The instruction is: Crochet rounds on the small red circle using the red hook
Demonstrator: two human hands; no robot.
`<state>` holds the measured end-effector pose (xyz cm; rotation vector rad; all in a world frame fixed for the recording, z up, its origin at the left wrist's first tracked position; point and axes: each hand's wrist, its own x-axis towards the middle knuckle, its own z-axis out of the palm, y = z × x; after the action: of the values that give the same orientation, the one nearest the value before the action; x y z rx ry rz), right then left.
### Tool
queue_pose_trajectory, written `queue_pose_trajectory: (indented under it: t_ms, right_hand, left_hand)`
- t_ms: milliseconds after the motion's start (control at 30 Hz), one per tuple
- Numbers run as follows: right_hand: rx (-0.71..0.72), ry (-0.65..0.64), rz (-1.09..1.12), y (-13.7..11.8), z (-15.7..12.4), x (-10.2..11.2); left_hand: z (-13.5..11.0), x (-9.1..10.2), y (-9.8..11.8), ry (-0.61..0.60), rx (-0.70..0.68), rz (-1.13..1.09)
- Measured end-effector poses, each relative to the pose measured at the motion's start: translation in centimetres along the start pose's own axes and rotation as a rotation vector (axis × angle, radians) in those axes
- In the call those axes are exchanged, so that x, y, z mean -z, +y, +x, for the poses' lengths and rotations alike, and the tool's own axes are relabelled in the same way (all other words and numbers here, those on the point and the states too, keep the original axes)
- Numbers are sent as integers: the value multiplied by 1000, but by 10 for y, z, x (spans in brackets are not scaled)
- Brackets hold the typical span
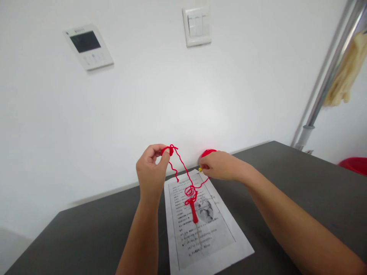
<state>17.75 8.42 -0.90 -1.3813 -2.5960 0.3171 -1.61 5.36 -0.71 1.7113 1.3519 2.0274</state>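
Observation:
My left hand (pixel 151 164) pinches a small red crocheted piece (pixel 167 151) between thumb and fingers, raised above the table's back edge. A loose red yarn (pixel 185 167) runs from it down to a tangled loop on the paper, and a short tail hangs beside it. My right hand (pixel 213 164) is closed with its fingertips at a small yellow thing (pixel 200 169), too small to name. Just behind that hand sits a ball of red yarn (pixel 208 152), partly hidden. A crochet hook with a red handle (pixel 194 212) and a thin metal shaft lies on the paper.
A printed sheet of paper (pixel 183 250) lies on the dark grey table (pixel 94 225), which stands against a white wall. Up on the wall are an intercom panel (pixel 88 46) and a switch (pixel 197 26). To the right are a metal pole (pixel 329 72) and a red object (pixel 355 165).

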Motion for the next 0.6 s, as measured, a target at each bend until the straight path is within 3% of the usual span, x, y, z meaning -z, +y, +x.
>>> queue_pose_trajectory:
  t_ms: [133, 300, 467, 600]
  right_hand:
    - [-47, -245, 69, 15, 16, -31]
    - [-138, -311, 162, 21, 32, -64]
    - [-69, -383, 5, 13, 30, -58]
    - [135, -412, -61, -7, 18, -49]
  left_hand:
    - [3, -1, -4, -3, 56, -54]
    - [6, 1, -6, 10, 90, -91]
    - [10, 5, -6, 40, 98, -103]
    - [12, 8, -8, 64, 103, -110]
